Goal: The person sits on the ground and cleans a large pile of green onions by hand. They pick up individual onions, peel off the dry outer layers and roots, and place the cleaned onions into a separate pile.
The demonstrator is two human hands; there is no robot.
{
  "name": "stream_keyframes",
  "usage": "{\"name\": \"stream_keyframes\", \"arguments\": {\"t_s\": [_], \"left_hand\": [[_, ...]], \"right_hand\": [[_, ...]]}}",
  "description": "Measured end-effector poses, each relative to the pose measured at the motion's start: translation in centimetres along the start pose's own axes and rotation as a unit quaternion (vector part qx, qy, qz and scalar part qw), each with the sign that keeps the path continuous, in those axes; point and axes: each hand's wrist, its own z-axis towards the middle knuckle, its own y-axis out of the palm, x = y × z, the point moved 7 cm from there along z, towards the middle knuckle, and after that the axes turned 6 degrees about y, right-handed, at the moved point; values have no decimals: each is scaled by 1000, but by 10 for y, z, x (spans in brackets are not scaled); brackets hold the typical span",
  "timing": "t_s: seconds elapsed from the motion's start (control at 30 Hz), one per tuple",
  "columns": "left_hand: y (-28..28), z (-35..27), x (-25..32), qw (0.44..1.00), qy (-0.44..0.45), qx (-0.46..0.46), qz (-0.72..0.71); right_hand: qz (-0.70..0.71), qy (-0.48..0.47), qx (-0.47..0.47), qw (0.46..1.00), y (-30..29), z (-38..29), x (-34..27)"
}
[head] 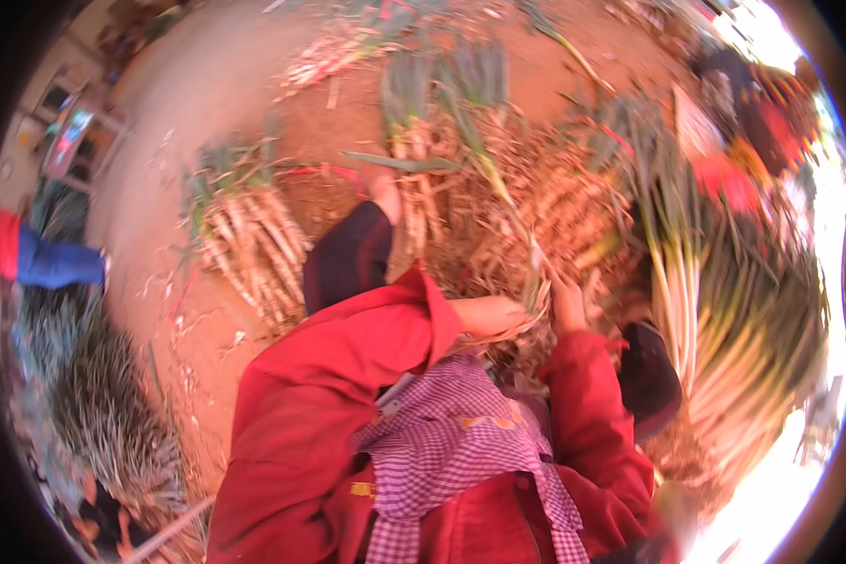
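My left hand (495,315) is closed round the lower part of a long green onion (497,180), whose green leaves point up and away from me. On the other side of the stalk, my right hand (566,299) touches its pale lower end and the dry outer layers there. Its fingertips are partly hidden. Loose peelings (486,261) lie just beyond both hands. A bundle of trimmed green onions (416,148) lies on the ground ahead, with another bundle (254,240) to the left.
A large pile of long green onions (754,338) lies at the right. More green onions (106,395) are heaped at the far left, near a person in blue trousers (60,257). Another person (768,113) is at the upper right. Red ties (324,171) lie on the ground.
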Motion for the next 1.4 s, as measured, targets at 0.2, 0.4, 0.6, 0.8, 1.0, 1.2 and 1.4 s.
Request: {"name": "stream_keyframes", "arguments": {"t_s": [0.2, 0.4, 0.6, 0.8, 1.0, 1.2, 1.4], "left_hand": [[24, -12, -18, 957, -82, -253, -119], [-107, 23, -143, 697, -205, 399, -560], [-141, 58, -146, 586, 8, 424, -691], [-123, 63, -157, 700, -90, 484, -517], [13, 62, -58, 988, -60, 100, -100], [106, -9, 28, 920, 110, -369, -72], [-59, 43, -85, 798, -155, 289, -505]], "right_hand": [[-80, -42, 36, 995, -52, 20, -11], [238, 130, -80, 959, -48, -89, -21], [453, 283, -265, 803, -11, -163, 7], [490, 326, -203, 783, 24, -157, 30], [340, 231, -9, 912, -20, -79, 21], [77, 12, 41, 996, -53, -28, -29], [-248, -99, -96, 959, -24, -62, -51]]}}
